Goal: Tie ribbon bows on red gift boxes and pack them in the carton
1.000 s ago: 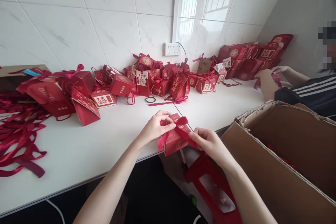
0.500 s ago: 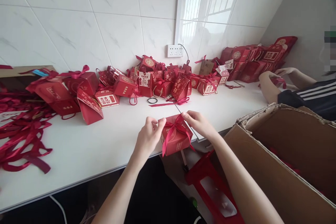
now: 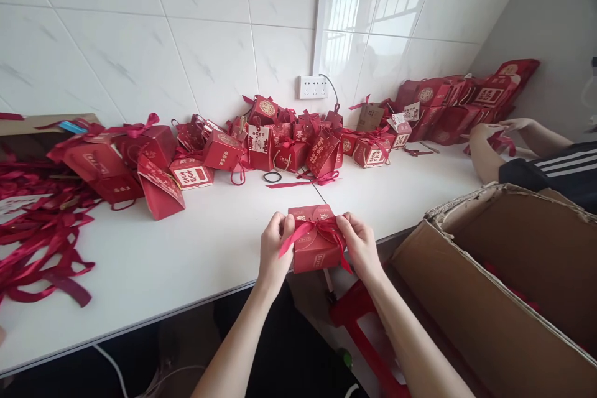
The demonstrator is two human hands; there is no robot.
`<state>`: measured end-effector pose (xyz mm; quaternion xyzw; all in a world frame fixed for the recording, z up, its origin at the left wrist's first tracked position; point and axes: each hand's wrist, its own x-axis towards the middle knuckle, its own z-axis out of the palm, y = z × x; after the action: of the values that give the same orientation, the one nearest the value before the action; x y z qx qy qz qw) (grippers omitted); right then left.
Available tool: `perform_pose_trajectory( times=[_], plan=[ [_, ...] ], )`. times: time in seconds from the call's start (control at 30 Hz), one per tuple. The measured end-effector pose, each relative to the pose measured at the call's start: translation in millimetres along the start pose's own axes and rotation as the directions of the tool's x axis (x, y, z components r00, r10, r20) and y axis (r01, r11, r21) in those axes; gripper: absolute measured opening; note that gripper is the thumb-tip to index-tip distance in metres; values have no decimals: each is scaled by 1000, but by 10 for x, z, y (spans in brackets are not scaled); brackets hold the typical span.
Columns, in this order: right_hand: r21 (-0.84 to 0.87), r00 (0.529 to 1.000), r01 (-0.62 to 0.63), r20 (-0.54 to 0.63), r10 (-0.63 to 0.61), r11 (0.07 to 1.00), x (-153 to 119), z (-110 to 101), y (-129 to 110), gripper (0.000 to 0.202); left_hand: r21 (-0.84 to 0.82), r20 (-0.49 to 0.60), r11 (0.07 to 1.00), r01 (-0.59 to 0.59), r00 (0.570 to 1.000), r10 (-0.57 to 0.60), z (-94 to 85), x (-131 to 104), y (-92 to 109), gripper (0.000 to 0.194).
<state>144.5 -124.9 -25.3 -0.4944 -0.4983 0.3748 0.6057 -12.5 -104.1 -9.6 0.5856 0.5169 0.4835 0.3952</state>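
A red gift box [image 3: 317, 260] with gold print rests at the front edge of the white table. Across its top runs a red ribbon [image 3: 321, 224] tied in a bow, with two tails hanging over the front. At the box's left side my left hand [image 3: 275, 249] pinches one loop of the bow. My right hand [image 3: 361, 245], closed too, grips the opposite loop at the right side. Both loops look drawn out sideways between the fingers.
Several finished-looking red boxes [image 3: 291, 154] line the wall. Loose red ribbons [image 3: 41, 242] pile up at left. A big open cardboard carton [image 3: 448, 280] stands at right, beside a red stool [image 3: 368, 329]. Another person's hands [image 3: 504, 127] handle something red at far right.
My hands have shifted from the box's upper corners to the bow's loops, which are now stretched sideways. The box has turned to lie squarer to me.
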Motion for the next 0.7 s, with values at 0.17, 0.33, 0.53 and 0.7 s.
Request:
perform_pose_trajectory(
  times=[0.17, 0.33, 0.53, 0.7],
  plan=[
    [-71, 872, 219, 461, -163, 973, 127, -238, 3, 94, -147, 138, 989, 3, 990, 17, -42, 159, -51, 38],
    [-298, 867, 343, 465, -179, 891, 126, -282, -15, 93, -211, 153, 973, -95, 980, 129, -43, 190, 144, 39],
    [119, 999, -15, 46, 10, 993, -95, -242, -33, 81, -374, 58, 880, -293, 939, 338, -130, 82, 331, 26],
    [667, 869, -483, 283, 407, 567, -173, -401, -270, 46, -328, 39, 927, -185, 977, 208, -74, 134, 139, 20]
  ],
)
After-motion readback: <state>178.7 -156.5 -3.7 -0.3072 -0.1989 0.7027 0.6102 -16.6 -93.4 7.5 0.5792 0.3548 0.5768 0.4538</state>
